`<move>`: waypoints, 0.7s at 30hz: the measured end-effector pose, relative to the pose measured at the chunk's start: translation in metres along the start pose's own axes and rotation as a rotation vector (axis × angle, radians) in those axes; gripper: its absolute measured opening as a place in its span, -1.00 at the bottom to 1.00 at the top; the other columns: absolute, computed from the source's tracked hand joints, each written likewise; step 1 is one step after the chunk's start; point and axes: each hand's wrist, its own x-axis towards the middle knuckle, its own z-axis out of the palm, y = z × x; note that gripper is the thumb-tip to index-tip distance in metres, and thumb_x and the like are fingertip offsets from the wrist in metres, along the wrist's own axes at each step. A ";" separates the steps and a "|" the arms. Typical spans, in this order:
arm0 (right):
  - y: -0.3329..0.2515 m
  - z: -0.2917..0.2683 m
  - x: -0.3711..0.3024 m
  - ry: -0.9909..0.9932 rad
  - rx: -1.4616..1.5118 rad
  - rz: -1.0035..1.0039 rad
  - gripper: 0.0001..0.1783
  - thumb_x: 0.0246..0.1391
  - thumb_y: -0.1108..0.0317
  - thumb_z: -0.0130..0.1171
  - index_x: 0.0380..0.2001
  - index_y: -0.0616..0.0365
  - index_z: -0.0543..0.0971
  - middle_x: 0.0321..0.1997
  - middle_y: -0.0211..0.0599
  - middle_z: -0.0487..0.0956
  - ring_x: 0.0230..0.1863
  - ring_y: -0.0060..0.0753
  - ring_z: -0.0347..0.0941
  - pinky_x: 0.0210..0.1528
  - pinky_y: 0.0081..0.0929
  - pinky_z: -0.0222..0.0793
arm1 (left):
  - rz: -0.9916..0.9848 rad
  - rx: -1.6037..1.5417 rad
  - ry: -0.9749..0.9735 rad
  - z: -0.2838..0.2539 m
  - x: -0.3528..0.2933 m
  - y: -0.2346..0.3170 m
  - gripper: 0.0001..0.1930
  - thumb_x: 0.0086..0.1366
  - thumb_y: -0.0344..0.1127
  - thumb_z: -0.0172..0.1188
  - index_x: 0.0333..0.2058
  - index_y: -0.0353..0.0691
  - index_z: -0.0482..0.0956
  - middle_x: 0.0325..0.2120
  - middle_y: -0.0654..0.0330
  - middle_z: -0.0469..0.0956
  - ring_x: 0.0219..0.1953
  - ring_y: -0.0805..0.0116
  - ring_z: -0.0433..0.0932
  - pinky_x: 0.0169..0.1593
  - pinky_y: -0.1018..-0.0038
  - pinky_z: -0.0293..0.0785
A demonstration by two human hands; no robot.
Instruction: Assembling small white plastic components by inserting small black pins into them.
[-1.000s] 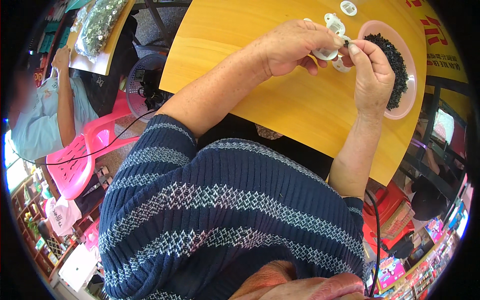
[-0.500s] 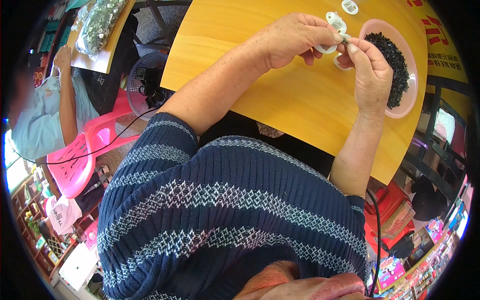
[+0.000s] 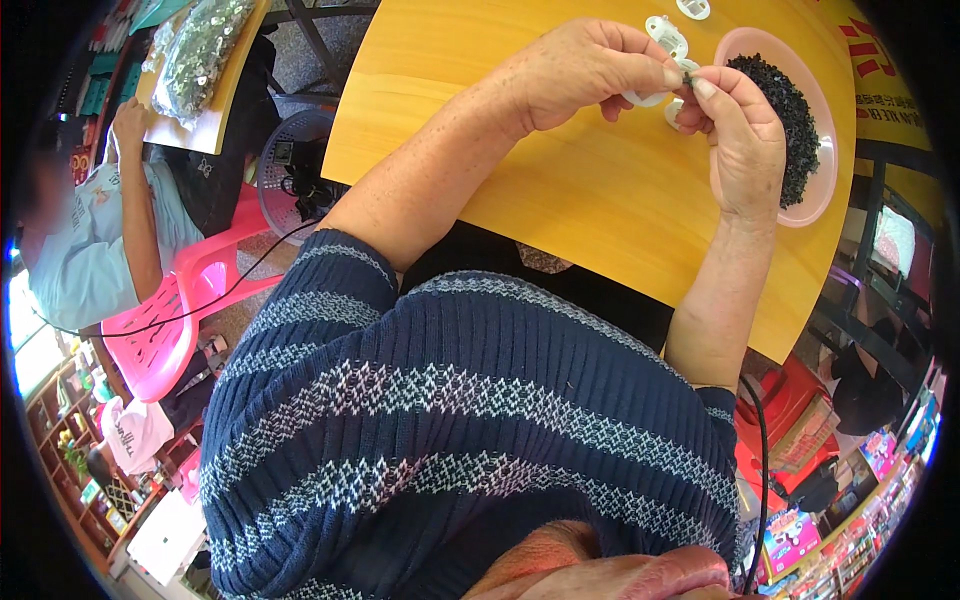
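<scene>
Over the far right part of the table, my left hand (image 3: 590, 75) and my right hand (image 3: 742, 125) meet at the fingertips. Both are closed in a pinch on a small dark piece (image 3: 687, 78), too small to make out its kind. Part of a white round plastic piece (image 3: 645, 98) shows by my left fingers; whether they hold it or it lies on the table, I cannot tell. Just beyond the hands lies a white plastic part with openings (image 3: 666, 38). Beside my right hand stands a pink oval basin (image 3: 829, 165) of small black pieces (image 3: 785, 120).
Another white round part (image 3: 693, 8) lies at the far edge of the yellow wooden table (image 3: 560, 210). On the left are a purple basket (image 3: 268, 185), a pink plastic chair (image 3: 150, 340) and a seated person (image 3: 95, 235) beside a table with a bag of small parts (image 3: 200, 60).
The hands remain together at nearly the same place, with slight finger movement around the small dark piece. The view has shifted slightly.
</scene>
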 end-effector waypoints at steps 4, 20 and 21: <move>0.001 -0.003 0.000 -0.027 0.089 0.021 -0.84 -0.05 0.40 0.01 -0.39 0.25 0.46 -0.46 -0.34 0.51 -0.52 -0.66 0.36 -0.43 -0.73 0.28 | 0.023 0.047 0.047 0.006 -0.006 0.006 -0.83 -0.04 -0.25 0.16 -0.48 -0.20 0.51 -0.65 0.36 0.39 -0.58 0.63 0.32 -0.56 0.67 0.24; 0.000 0.003 -0.002 0.006 -0.071 -0.038 -0.85 -0.04 0.40 0.02 -0.39 0.23 0.47 -0.48 -0.40 0.48 -0.50 -0.68 0.36 -0.42 -0.73 0.31 | 0.066 0.159 0.097 0.007 -0.007 0.006 -0.80 -0.01 -0.21 0.15 -0.47 -0.21 0.51 -0.62 0.35 0.43 -0.57 0.63 0.33 -0.56 0.69 0.24; 0.001 0.004 -0.002 0.015 -0.119 -0.054 -0.85 -0.05 0.40 0.02 -0.39 0.22 0.48 -0.49 -0.41 0.47 -0.49 -0.68 0.36 -0.42 -0.72 0.31 | 0.074 0.190 0.114 0.008 -0.008 0.006 -0.80 0.03 -0.20 0.14 -0.44 -0.20 0.52 -0.61 0.37 0.43 -0.58 0.65 0.32 -0.55 0.71 0.24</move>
